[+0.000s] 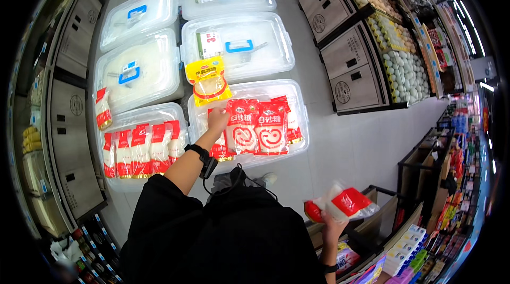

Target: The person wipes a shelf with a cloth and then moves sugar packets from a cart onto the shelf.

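My left hand (218,120) is at the upper left edge of a red-and-white bag of white sugar (242,130), its fingers curled against the bag; the fingertips are partly hidden. That bag lies in a row with other sugar bags (273,132) on the lid of a clear plastic storage bin (259,88). A yellow bag of rock sugar (209,81) rests across the far edge of this lid. Away to the right, my right hand (334,228) holds a red-and-white plastic bag (344,204), tilted and slightly blurred, above a shelf unit.
Several smaller sugar bags (139,150) stand on the left bin (147,114). Further lidded bins (239,25) with blue handles fill the aisle ahead. Cabinets (352,69) topped with egg trays (406,76) line the right; shelving (67,136) lines the left. Black-framed shelves (382,204) stand behind right.
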Demonstrator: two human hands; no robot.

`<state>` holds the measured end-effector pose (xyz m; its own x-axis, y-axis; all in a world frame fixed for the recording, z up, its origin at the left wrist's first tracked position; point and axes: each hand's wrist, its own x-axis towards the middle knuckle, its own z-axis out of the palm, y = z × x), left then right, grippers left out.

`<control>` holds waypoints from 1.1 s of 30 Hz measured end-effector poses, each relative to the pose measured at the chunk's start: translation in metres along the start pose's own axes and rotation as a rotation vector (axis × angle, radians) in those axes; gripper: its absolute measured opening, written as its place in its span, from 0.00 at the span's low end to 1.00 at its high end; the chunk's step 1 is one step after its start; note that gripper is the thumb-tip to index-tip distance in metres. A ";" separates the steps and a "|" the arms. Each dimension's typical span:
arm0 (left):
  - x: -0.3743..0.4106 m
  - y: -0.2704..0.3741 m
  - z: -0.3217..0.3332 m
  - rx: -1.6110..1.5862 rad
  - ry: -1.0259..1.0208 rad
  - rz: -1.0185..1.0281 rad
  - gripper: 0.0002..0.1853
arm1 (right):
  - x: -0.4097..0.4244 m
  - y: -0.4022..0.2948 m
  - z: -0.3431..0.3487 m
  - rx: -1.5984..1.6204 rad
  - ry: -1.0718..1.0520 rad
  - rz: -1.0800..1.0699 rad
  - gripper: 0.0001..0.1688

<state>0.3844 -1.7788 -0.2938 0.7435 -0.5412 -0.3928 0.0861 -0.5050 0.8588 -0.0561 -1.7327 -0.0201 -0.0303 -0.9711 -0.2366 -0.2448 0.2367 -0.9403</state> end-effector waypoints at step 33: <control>-0.117 0.065 0.027 -0.555 -0.118 0.319 0.06 | -0.244 0.042 0.003 0.274 0.639 0.144 0.28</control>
<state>0.2851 -1.7663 -0.2005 0.7139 -0.6936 -0.0965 0.2266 0.0984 0.9690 -0.0559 -1.4856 -0.0024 -0.6272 -0.7368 -0.2524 0.0544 0.2818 -0.9579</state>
